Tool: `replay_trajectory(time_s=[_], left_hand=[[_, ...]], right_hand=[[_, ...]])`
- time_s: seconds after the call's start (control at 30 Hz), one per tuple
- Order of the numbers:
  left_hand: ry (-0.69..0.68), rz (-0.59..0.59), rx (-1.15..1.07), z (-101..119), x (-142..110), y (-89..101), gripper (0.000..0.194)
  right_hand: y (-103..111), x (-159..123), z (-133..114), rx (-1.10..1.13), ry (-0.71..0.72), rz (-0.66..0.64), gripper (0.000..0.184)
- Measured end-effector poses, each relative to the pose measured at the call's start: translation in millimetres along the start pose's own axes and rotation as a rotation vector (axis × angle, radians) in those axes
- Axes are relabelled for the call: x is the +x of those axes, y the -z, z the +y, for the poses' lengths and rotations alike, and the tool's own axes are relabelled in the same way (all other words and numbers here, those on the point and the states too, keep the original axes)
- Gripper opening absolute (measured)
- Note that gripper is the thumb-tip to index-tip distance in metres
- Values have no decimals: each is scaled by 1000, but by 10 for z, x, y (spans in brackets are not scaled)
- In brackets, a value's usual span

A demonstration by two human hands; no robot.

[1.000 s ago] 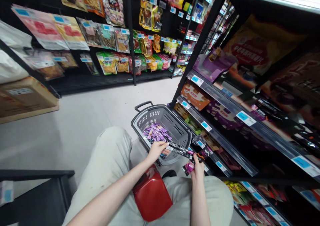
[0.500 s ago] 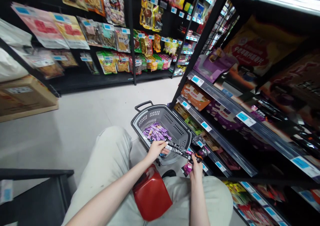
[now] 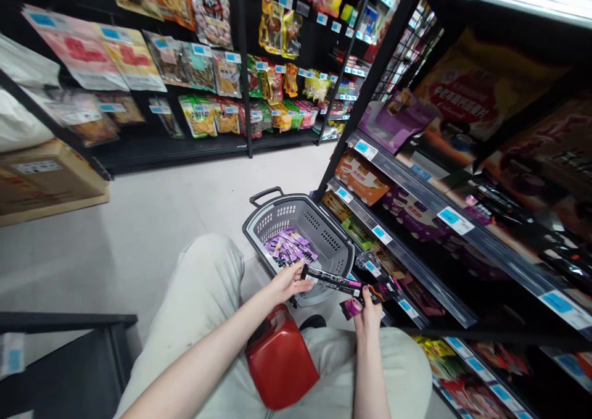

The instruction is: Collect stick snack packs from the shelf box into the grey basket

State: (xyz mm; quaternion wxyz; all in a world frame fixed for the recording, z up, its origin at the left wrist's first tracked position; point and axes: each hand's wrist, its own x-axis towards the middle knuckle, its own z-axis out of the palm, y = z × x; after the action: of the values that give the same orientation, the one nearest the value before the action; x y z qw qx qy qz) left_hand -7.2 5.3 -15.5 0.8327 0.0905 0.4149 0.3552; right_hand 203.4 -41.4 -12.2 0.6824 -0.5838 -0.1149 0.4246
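A long, narrow black packet [image 3: 335, 279] stretches between my two hands over the front of the grey shopping basket. My left hand [image 3: 287, 282] pinches its left end with thumb and fingers. My right hand [image 3: 369, 311] is closed round the other end, together with more black-and-purple packets [image 3: 352, 308] that stick out on both sides of the fingers. Inside the basket [image 3: 330, 218] lies a loose pile of purple sachets [image 3: 291, 245]; darker ones at its near side are partly hidden by my left hand.
To the right runs a shelf rack [image 3: 407, 255] with price tags and boxed goods, close to my right hand. A red stool-like object [image 3: 282, 366] is between my knees. Bagged snacks [image 3: 198, 116] hang across the aisle. A cardboard box [image 3: 50, 178] stands at far left.
My right hand has shifted slightly right with its packets, and the black packet now lies straighter between my hands. My left hand has barely moved; the basket stays put.
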Motion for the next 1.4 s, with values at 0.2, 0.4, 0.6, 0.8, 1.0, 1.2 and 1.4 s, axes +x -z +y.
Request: replay_trajectory(time_s=[0.2,0.4,0.6,0.8,1.0,1.2,1.4], left_hand=[[16,-25,-84,29,-33,-21,13],[1,-29,-104,31,-8,-11,12],[-78,-192,-3,49,-56,-20,19],[-231,-236,154,-6,-34,-29,29],[-263,-187,241,-42,-14,-29,54],[-176,-167,397,-62,13,-17,51],[-73,-321,781,-189,-6,-21,48]], right_hand=[[29,11,-36,-45,17,1,34],[125,2,-165,-221,46,-38,37],[173,-44,-280,-160,21,-322,30],[186,13,-240,-154,-22,-296,36],[191,83,-147,-399,158,15,47],[173,97,-134,-473,303,43,56],[180,118,-89,-449,276,27,55]])
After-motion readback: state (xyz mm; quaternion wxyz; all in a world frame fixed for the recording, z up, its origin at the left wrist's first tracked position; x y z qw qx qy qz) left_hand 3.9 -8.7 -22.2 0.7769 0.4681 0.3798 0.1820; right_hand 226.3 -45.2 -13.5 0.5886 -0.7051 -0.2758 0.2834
